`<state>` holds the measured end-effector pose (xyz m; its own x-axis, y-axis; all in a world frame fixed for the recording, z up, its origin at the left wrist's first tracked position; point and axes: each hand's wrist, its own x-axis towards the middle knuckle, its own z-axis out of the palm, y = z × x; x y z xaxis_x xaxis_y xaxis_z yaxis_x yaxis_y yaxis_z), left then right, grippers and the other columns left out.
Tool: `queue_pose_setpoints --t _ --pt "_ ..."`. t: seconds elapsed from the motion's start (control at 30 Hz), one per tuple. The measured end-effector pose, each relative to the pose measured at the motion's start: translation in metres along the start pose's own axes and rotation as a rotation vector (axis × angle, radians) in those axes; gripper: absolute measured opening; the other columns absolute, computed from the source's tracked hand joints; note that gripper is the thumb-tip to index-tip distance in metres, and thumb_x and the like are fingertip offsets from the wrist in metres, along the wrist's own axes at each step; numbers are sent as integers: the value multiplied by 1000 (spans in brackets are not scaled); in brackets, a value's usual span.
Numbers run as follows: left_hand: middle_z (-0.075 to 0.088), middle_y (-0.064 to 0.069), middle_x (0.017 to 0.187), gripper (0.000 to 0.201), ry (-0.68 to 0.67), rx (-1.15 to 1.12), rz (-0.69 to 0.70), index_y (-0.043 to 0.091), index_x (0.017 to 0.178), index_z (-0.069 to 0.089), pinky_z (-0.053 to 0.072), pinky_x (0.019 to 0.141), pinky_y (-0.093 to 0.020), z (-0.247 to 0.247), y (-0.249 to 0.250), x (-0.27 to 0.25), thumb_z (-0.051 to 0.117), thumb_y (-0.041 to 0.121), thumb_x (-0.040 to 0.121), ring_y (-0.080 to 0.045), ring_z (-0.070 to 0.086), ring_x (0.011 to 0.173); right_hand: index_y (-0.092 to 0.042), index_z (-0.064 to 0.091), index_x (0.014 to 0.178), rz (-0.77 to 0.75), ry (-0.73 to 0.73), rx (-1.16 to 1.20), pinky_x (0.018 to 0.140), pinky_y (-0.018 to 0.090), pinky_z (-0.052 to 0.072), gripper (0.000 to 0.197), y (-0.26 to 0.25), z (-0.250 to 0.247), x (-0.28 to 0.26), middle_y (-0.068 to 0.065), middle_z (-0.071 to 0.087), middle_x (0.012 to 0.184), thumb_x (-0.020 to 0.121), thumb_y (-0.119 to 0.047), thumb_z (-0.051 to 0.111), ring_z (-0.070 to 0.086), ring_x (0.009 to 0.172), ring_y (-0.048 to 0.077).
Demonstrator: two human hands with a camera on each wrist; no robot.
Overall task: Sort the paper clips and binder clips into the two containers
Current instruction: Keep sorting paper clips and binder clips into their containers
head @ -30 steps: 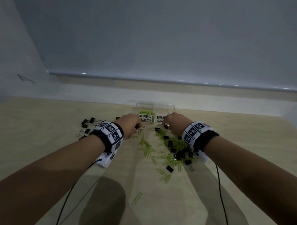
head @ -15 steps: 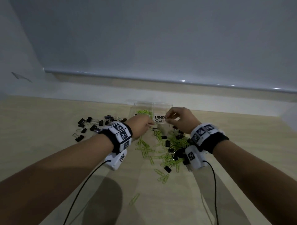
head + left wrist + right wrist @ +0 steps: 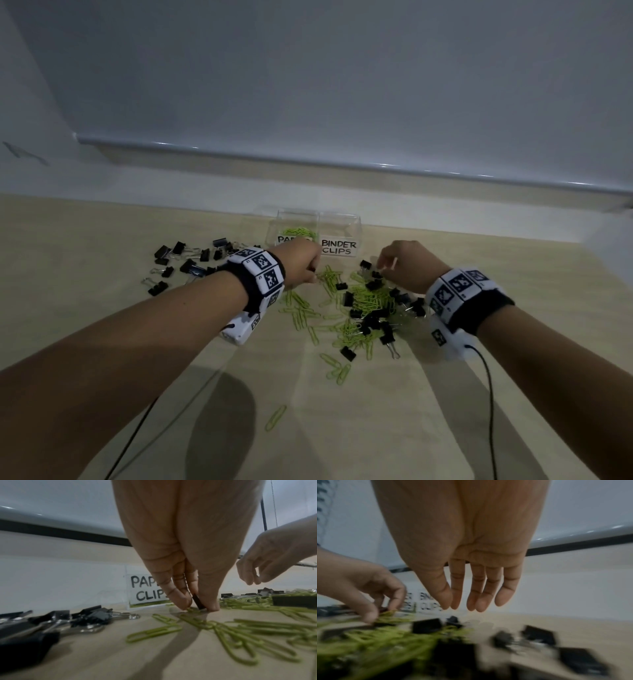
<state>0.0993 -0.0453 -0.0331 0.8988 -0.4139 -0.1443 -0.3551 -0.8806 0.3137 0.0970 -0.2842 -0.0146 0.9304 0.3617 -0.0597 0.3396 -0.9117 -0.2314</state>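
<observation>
a pale wood-grain tabletop [image 3: 102, 240] runs back to a low white ledge [image 3: 171, 186]. above the ledge a rounded grey rail [image 3: 308, 157] crosses the view under a plain blue-grey wall [image 3: 308, 68]. the light is dim, and soft shadows fall on the near tabletop.

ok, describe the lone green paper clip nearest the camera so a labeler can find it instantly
Start at the wooden table and find the mixed pile of clips in front of the two clear containers. From the pile come straight toward the viewer, between the two forearms. The lone paper clip lies there by a dark shadow, well apart from every other clip.
</observation>
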Motion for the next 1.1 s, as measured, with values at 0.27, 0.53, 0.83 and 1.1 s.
queue_pose_setpoints --t 0.27,0.53,0.83,1.1 --pt "55 8 68 25 111 -201 24 13 74 58 41 56 -22 -7 -7 -23 82 16 69 -9 51 61 -12 67 78 -76 -102 -56 69 26 43 9 -65 26 27 8 66 87 83 -13 60 62 86 24" --pt "63 -4 87 21 205 -116 -265 14 93 61 47 67 -31 -21 -64 -51 75 19 78 -18 57 74 -11 67 82 -78 -150 -11 71 30 52 15 -76 25 29 5 65 91 82 -2 55 64 87 24" --pt "55 -7 122 39 44 68 14 9 128 56 45 93 -31 -3 -9 -22 46 -1 91 -24 56 111 -15 66 80 -118 -21 144 69 28 52 27 -56 13 12 1 65 79 76 8 52 59 72 16" --pt "48 -10 123 44 -51 214 52 7 128 52 46 89 -35 7 3 -17 45 -6 86 -26 47 111 -19 64 81 123 -54 36 67 20 50 26 14 -4 -11 -4 65 78 80 6 59 61 74 13"
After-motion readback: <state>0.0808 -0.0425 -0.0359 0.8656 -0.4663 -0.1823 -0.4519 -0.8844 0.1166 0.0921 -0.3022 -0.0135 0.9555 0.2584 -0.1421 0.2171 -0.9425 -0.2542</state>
